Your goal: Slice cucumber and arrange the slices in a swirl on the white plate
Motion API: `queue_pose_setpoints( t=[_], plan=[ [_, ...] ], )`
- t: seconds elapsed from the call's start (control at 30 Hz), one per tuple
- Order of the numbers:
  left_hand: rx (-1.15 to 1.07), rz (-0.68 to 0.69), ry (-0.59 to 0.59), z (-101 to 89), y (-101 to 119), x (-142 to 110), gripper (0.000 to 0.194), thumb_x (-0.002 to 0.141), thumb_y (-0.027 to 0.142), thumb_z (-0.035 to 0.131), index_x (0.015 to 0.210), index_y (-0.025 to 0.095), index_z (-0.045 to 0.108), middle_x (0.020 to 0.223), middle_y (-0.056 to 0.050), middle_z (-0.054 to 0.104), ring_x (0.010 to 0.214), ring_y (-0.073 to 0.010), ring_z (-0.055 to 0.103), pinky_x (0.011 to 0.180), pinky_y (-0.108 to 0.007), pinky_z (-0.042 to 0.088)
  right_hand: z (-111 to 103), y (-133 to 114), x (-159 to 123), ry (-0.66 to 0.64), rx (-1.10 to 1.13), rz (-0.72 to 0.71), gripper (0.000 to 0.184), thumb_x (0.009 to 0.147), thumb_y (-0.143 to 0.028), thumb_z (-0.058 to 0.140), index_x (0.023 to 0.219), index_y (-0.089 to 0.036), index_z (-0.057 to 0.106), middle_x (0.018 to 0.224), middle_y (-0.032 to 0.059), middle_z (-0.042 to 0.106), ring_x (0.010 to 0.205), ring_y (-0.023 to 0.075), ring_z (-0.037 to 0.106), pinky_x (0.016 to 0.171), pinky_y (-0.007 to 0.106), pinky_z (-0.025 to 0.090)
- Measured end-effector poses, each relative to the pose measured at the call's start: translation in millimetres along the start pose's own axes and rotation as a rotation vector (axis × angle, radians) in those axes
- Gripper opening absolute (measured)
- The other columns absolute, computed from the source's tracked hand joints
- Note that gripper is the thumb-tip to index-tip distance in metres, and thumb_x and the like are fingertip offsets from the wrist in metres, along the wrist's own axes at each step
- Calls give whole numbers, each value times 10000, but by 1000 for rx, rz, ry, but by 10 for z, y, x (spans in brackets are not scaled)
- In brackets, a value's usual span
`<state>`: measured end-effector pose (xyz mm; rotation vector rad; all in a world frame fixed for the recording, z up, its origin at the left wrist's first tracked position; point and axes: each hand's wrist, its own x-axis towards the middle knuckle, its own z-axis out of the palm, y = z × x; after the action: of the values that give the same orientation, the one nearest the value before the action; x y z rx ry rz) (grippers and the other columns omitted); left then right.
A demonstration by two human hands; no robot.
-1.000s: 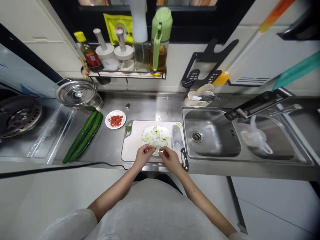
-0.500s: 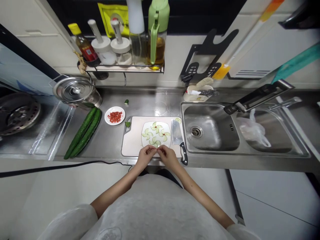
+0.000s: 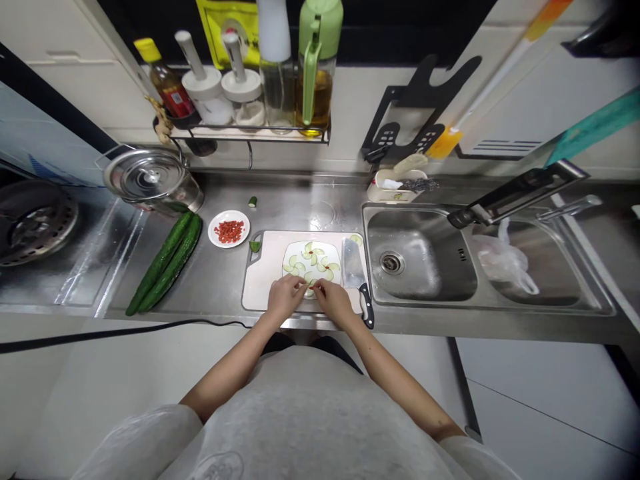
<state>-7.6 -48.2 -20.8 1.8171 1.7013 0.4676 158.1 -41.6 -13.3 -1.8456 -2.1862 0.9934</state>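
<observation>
A white square plate (image 3: 299, 255) rests on a pale cutting board (image 3: 263, 280). Pale green cucumber slices (image 3: 329, 267) lie on the plate in several pinwheel shapes, a few with a small red bit at the centre. Over the plate's near edge, my left hand (image 3: 285, 297) is closed in a pinch at the nearest pinwheel. My right hand (image 3: 334, 301) pinches close beside it, fingertips almost touching the left ones. Whatever small piece they hold is too tiny to make out. A cleaver (image 3: 354, 263) with a black handle lies along the board's right side.
Left of the board stand a small white plate (image 3: 213, 235) of chopped red bits and two whole cucumbers (image 3: 167, 260). Cucumber ends lie nearby. A lidded steel pot (image 3: 155, 180) is behind. The double sink (image 3: 420, 250) adjoins on the right; a condiment rack (image 3: 250, 135) hangs above.
Both hands first drew together toward the plate's near edge, then moved forward over the nearest pinwheel, fingertips still pinched. The camera view shifted slightly; the other objects stayed put.
</observation>
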Motion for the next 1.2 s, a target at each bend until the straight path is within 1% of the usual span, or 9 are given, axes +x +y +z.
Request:
queue_pose_setpoints(
  t=[0.1,0.2,0.4,0.6,0.97,1.2],
  plan=[
    [47,-50,21,-42,-44,46,177,864,342,541,930,236,668,862,-17,650,861,-168,592,802,-304,385,21,24,48,-18,-45,46,240,925,-286,420,992,-204,635,883,48,696,782,164,599,612,234,317],
    [82,-69,0,-53,-65,71,175,864,349,541,932,245,664,861,-16,646,879,-177,588,800,-311,376,34,24,88,-35,-79,71,250,932,-300,407,995,-206,631,891,49,698,790,167,603,603,235,308],
    [151,-82,-45,29,-32,145,195,873,385,523,903,254,664,876,-24,636,909,-193,570,810,-333,352,64,-9,163,-70,-163,92,251,942,-301,397,992,-205,624,920,59,698,824,173,608,618,243,307],
    [193,-92,-81,104,-4,214,208,876,398,519,894,247,661,908,-38,635,934,-206,558,827,-349,331,77,-9,206,-85,-179,75,259,956,-316,381,1006,-210,612,943,61,691,863,175,606,647,244,329],
    [200,-80,-86,172,-20,236,186,866,371,536,870,234,663,888,-53,631,931,-221,555,825,-365,328,110,9,246,-96,-187,79,236,951,-321,403,994,-210,606,924,73,684,854,183,610,660,255,349],
    [205,-86,-99,199,-18,245,175,857,364,542,870,235,659,882,-48,620,926,-223,556,828,-369,326,119,24,253,-90,-200,94,211,938,-319,418,1003,-210,586,916,71,682,844,190,608,643,261,337]
  ],
)
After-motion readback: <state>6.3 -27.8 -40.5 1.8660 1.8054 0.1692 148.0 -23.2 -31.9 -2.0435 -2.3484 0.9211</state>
